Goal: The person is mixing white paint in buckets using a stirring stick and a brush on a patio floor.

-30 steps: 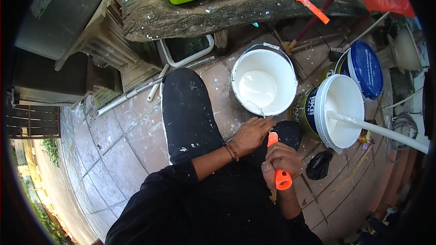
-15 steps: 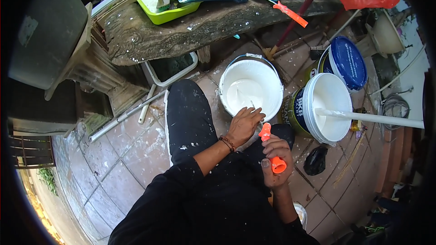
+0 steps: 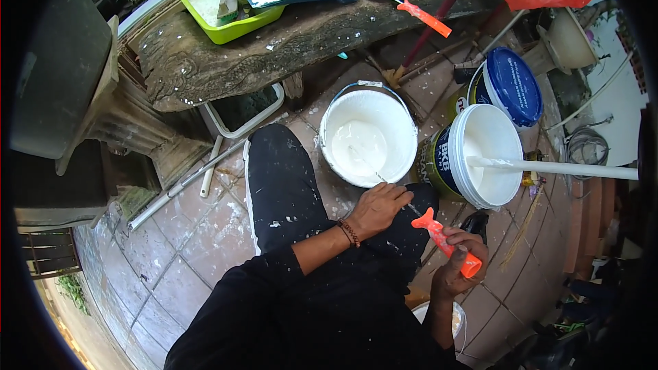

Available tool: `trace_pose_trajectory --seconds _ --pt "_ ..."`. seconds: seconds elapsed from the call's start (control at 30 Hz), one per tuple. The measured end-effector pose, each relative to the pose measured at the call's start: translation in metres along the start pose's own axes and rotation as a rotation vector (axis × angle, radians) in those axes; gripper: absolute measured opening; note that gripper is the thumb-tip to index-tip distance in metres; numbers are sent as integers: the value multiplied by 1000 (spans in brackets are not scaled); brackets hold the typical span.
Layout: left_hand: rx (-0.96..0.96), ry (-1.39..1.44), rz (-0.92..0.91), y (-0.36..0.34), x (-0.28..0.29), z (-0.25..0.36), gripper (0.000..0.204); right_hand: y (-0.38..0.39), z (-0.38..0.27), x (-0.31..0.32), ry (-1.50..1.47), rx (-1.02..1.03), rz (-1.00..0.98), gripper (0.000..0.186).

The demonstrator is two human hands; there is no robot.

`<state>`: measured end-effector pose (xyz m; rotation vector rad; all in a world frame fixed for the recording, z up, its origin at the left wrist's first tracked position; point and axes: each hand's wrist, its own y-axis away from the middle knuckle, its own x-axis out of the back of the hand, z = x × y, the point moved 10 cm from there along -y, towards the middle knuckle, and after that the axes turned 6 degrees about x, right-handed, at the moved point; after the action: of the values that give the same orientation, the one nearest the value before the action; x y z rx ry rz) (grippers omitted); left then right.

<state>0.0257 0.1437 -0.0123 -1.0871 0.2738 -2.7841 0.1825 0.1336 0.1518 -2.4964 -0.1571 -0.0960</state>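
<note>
Tiled floor (image 3: 199,233), frame centre: my right hand (image 3: 458,267) grasps an orange handle (image 3: 445,241); my left hand (image 3: 379,207) pinches its wire by the white paint bucket (image 3: 368,134).

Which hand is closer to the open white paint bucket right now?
Left. The left hand sits just below the white paint bucket, near its rim. The right hand, gripping the orange handle, is lower and further right.

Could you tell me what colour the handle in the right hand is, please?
Bright orange handle, in the head view.
</note>
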Motion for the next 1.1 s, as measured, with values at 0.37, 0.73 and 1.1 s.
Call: trace_pose_trajectory --seconds 0.37,0.73,1.1 --pt "-143 -25 20 -28 -9 -1 38 1 -2 -7 236 147 -331 42" --pt "-39 2 38 -8 12 -19 18 -3 24 -19 -318 -24 -83 28" --pt "-157 79 97 -7 0 10 16 -6 -12 -22 -226 87 -251 26"
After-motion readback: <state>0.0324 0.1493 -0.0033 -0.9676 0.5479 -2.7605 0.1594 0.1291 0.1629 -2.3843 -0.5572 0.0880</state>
